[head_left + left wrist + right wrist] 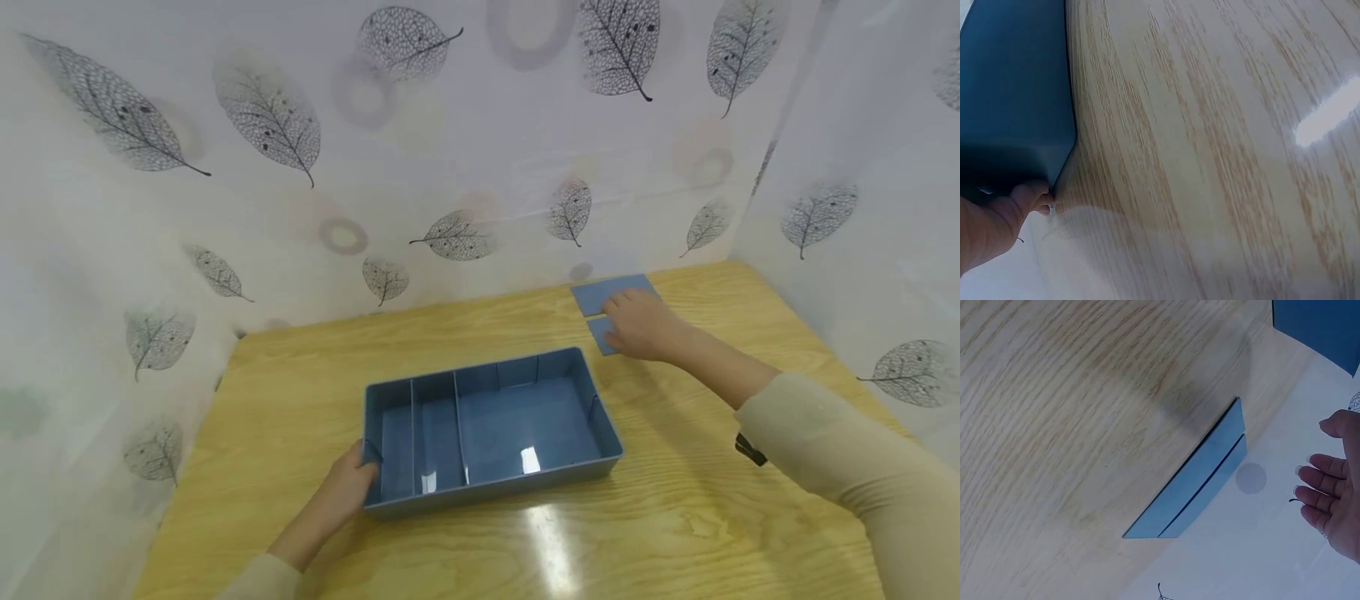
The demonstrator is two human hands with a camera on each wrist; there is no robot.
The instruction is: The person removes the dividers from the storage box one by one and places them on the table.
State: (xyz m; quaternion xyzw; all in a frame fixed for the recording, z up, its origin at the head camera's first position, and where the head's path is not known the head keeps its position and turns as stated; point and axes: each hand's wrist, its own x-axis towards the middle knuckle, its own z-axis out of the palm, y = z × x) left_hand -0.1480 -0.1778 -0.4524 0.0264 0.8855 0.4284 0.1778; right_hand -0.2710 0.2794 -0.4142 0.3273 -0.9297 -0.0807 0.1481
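Observation:
A blue-grey divided box (pixel 495 485) stands on the table, its inside split by two partitions into two narrow compartments at the left and one wide one at the right. My left hand (pixel 347 487) grips its left wall, with the thumb over the rim; the left wrist view shows that hand (pixel 1000 219) at the box's corner (pixel 1016 94). At the back right, two flat blue panels (pixel 600 293) lie side by side, a narrow gap between them. Over them in the head view is my right hand (pixel 641 323). In the right wrist view this hand (pixel 1338 487) has loose, spread fingers, apart from the panels (pixel 1191 475).
The wood-grain table (pixel 300 400) ends at a pale leaf-printed sheet (pixel 450 150) hanging behind and at both sides. A small black object (pixel 750 450) lies by the right sleeve (pixel 825 450). Light glares off the table in front of the box.

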